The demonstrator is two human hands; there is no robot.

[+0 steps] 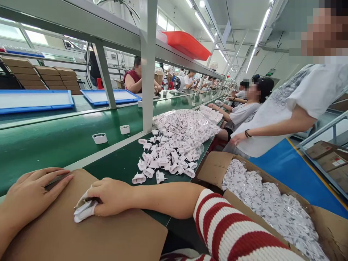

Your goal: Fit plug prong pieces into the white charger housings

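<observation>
My left hand [38,195] lies on the far edge of a brown cardboard sheet [116,235], fingers stretched out, with nothing seen in it. Over the same sheet my right hand [108,198] is closed in a pinch. White coverings [85,212] show at its thumb and fingertips, and whatever sits between them is too hidden to name. Beyond my right forearm, loose white plug parts with metal pins [163,159] spill from a clear plastic bag [187,123]. Two white oval casings [99,138] stand on the green conveyor belt [62,141].
An open carton [217,168] of white parts stands at my right. A metal post [148,69] rises beside the belt, below a shelf with a red tray [187,43]. Blue-rimmed trays [35,107] lie across the belt. A person [282,105] stands at right; others sit along the line.
</observation>
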